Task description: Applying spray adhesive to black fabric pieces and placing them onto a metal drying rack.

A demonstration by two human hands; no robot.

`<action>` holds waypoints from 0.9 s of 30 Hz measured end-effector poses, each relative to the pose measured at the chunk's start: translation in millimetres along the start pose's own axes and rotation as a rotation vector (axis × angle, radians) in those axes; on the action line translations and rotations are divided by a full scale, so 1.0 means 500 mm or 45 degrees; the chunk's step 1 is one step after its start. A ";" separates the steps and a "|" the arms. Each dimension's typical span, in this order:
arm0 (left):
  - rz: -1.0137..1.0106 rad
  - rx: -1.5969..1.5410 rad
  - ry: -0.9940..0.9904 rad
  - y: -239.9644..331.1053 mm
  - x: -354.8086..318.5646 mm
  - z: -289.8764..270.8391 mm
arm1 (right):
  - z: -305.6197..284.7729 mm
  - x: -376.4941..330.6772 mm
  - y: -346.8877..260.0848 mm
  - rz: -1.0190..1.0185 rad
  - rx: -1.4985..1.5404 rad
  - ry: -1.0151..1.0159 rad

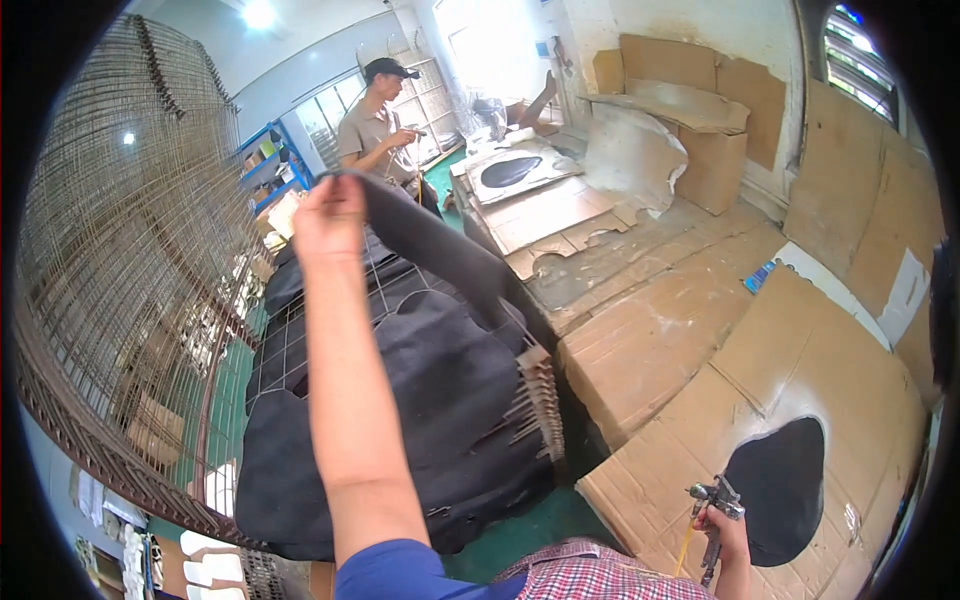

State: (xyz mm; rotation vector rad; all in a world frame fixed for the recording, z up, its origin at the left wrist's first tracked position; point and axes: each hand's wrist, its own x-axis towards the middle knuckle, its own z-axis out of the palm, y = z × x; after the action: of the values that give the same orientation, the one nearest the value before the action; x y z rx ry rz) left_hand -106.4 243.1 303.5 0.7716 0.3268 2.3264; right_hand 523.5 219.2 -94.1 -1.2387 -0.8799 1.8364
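Observation:
My left hand [328,215] is raised at the end of an outstretched arm, fingers pinched on the edge of a black sheet piece [435,240]. That piece slopes down to the right above a wire rack [378,285], where more black sheet pieces [430,385] lie spread out. Low on the right, my right hand [725,527] grips a metal spray gun [716,497] with a thin yellow hose [688,535]. Just beside the gun, a rounded black piece [778,490] lies flat on a cardboard sheet [660,450].
Upright wire racks [120,210] rise along the left. A co-worker [378,130] in a cap stands beyond the rack, holding a tool, near another black piece [510,171] on a board. Cardboard screens [720,150] line the right-hand bench. Rod ends [538,400] stick out along the near rack.

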 end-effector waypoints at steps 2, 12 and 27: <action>0.178 0.097 0.060 0.082 0.029 -0.068 | 0.050 0.011 -0.007 -0.010 -0.042 0.049; 0.492 0.866 1.707 0.472 -0.158 -0.566 | 0.165 0.019 0.018 -0.012 -0.216 -0.054; 0.579 0.882 0.099 -0.455 -0.417 0.162 | -0.252 -0.279 -0.177 -0.396 -0.316 0.576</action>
State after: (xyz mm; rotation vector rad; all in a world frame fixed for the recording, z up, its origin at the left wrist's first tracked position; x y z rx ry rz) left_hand 185.9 280.0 181.1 1.1756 1.1328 2.6839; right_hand 696.2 159.4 4.4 -1.4952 -0.9916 1.1647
